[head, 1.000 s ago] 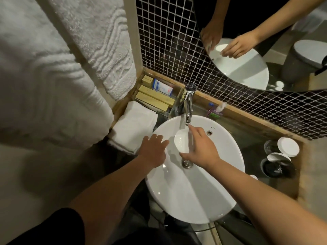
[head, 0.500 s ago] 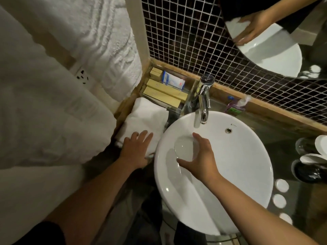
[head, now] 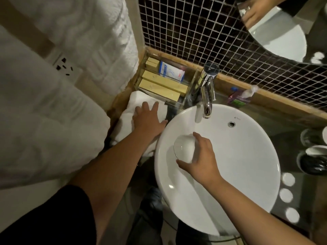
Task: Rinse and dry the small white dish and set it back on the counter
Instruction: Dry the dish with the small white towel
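Note:
The small white dish [head: 183,149] is tilted on its edge over the left part of the round white basin [head: 247,165], its hollow facing left. My right hand [head: 200,160] grips it from the right, thumb at the bottom and fingers over the top. My left hand [head: 148,119] lies flat with fingers spread on a folded white towel [head: 127,119] on the counter, left of the basin. The chrome tap [head: 207,92] stands behind the basin; no water stream is plainly visible.
A clear tray with tan boxes [head: 162,85] and a blue-white packet sits behind the towel. Dark cups with white lids [head: 313,156] stand at the right counter edge. Large white towels [head: 53,103] hang at the left. A mirror [head: 283,23] hangs on the tiled wall.
My left hand moved from the basin's rim leftward onto the folded towel. My right hand carried the dish away from under the tap, lower and to the left in the basin. The view shifted left.

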`<action>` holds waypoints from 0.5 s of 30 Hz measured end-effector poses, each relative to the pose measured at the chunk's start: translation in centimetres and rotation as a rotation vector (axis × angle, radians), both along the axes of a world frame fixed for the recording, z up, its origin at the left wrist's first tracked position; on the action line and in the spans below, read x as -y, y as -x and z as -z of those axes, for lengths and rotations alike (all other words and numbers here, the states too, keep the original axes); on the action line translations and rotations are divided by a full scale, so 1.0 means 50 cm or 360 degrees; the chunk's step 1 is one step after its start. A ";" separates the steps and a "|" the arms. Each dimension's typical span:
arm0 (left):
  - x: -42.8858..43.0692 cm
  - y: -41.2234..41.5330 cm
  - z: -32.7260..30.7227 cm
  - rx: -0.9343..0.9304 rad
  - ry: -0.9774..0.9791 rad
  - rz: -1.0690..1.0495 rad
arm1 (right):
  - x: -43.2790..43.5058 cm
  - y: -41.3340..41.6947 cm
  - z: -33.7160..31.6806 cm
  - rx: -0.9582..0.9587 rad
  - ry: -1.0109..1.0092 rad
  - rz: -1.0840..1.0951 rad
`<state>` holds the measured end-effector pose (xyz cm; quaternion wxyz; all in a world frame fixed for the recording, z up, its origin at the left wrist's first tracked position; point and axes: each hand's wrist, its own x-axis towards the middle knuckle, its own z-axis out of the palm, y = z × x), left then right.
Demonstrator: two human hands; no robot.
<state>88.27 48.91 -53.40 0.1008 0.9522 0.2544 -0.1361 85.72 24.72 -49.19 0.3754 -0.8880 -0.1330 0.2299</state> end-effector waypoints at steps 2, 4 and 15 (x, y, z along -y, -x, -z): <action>-0.001 -0.012 0.011 -0.0050 -0.0125 0.0011 | 0.000 0.004 0.005 0.0011 -0.0002 0.0004; -0.003 -0.015 0.013 -0.0042 -0.0239 0.0050 | 0.001 0.007 0.009 0.0031 0.0002 0.0014; 0.005 0.063 -0.171 0.1003 0.0617 -0.0120 | -0.043 -0.044 -0.044 0.0160 -0.0063 0.0052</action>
